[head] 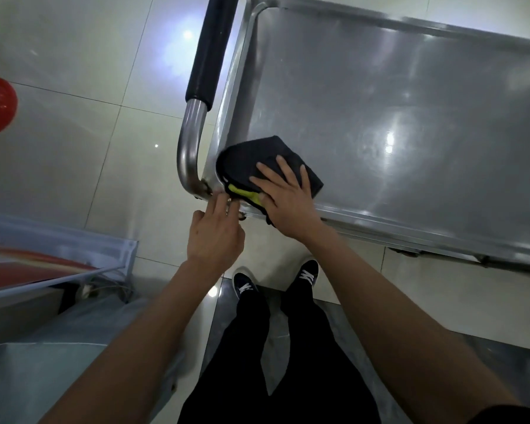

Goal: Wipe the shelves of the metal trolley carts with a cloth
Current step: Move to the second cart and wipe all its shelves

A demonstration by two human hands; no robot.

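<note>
Steel top shelf [395, 111] spreads bare to your right. Your right hand [283, 197] presses flat, fingers straight, on the folded black cloth [257, 160] in the near-left corner; your left hand [216, 237], fingers loosely bent, touches the corner rim.

My arms are bare to the elbows. I wear black trousers [288, 362] and dark lace-up shoes [306, 275] with white laces; a black sleeve edge [514, 416] shows at my right arm.

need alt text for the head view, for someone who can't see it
Seen from above, a person's right hand presses a dark cloth flat on the near-left corner of a metal trolley shelf. The left hand touches the shelf's rim at that corner, below the trolley's handle.
</note>
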